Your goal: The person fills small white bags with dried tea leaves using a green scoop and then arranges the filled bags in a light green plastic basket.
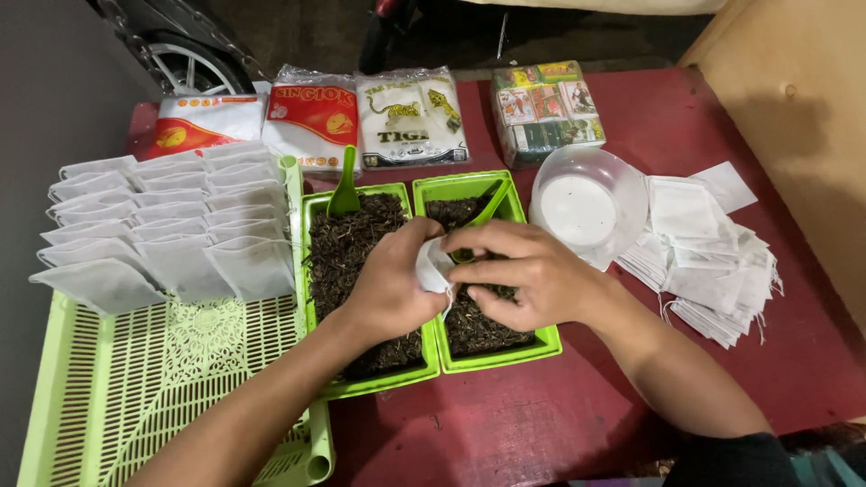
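My left hand (390,287) and my right hand (528,275) meet over two green trays of dark loose tea leaves, the left tray (317,209) and the right tray (510,353). Both hands pinch one small white filter bag (431,268) between them. A green scoop (345,185) stands in the left tray's leaves. A second green scoop (488,209) lies in the right tray, partly hidden by my right hand.
A light green slatted tray (135,388) at the left carries rows of filled white bags (171,221). A clear plastic bowl (586,206) and a heap of empty white bags (713,257) lie at the right. Packets (311,115) and a box bundle (546,110) line the far edge of the red table.
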